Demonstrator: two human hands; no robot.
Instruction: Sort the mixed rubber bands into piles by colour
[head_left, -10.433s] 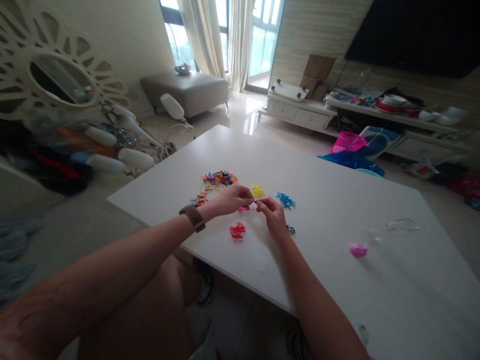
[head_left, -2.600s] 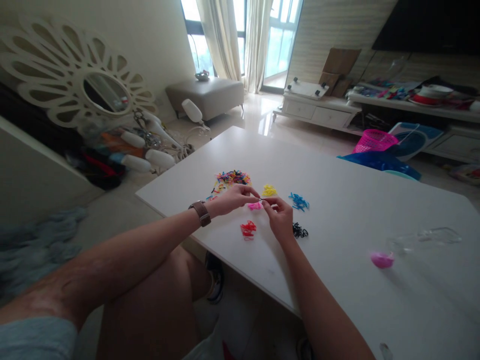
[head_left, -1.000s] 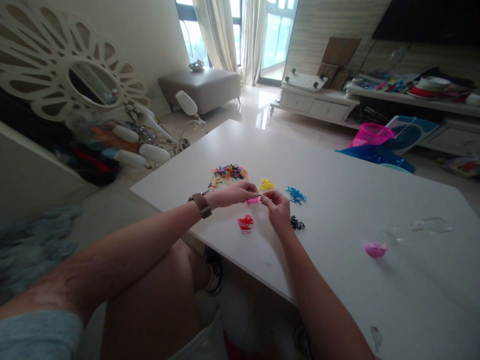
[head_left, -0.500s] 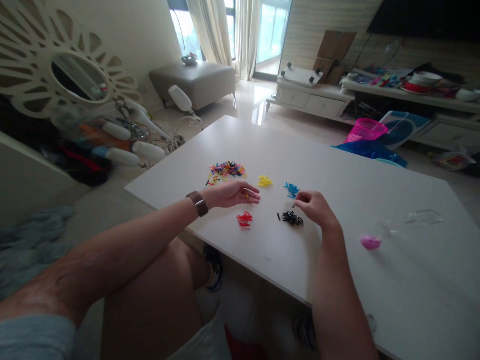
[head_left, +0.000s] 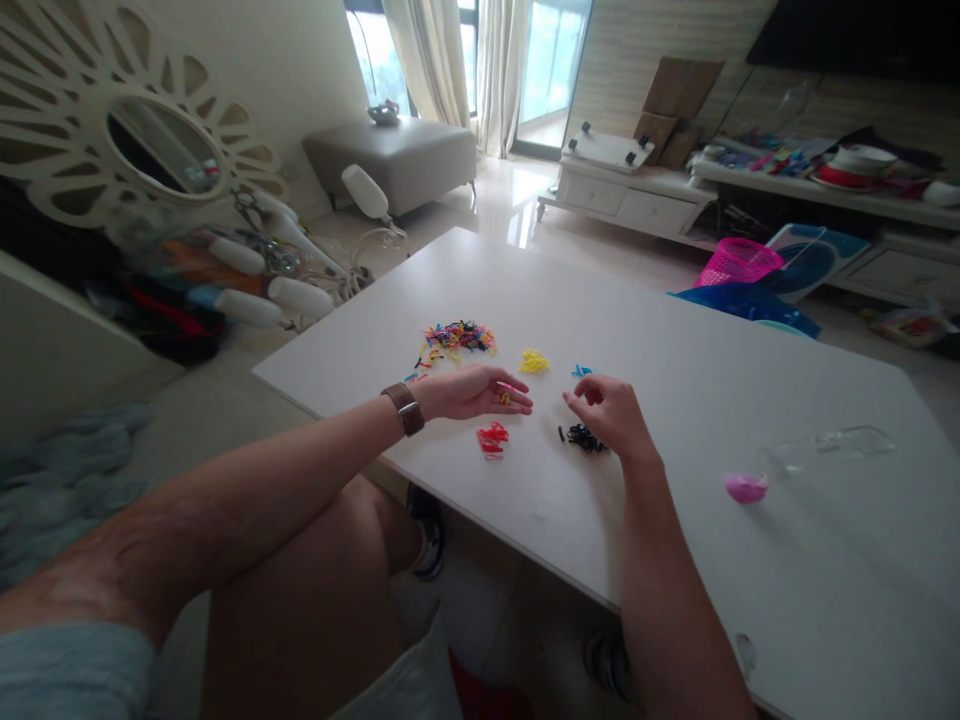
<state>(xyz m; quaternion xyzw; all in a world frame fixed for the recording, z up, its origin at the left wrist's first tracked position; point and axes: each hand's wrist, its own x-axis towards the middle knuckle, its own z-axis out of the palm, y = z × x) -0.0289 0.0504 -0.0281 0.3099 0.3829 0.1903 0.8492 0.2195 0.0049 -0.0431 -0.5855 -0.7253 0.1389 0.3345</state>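
My left hand (head_left: 480,393) is held palm up above the table with its fingers stretched out. A few small rubber bands (head_left: 505,398), yellow and pink, lie on its fingers. To its right is my right hand (head_left: 609,408), its fingers bent and thumb and forefinger slightly apart, with no band visible between them. Under the right hand lies a pile of black rubber bands (head_left: 582,437), partly covered. Blue rubber bands (head_left: 581,371) show just behind that hand. Yellow rubber bands (head_left: 534,361) lie beyond the left fingertips, and red rubber bands (head_left: 493,438) nearer me.
A mixed heap of coloured rubber bands (head_left: 461,338) is on the white table (head_left: 540,520) behind my left wrist. At the right are a pink pouch-like object (head_left: 745,488) and a clear plastic container (head_left: 851,440). A white lamp (head_left: 300,297) stands by the table's left edge.
My right hand has moved left, closer to my left hand. The dark band that hung from its fingertips no longer shows there. My left hand has shifted slightly right in view.
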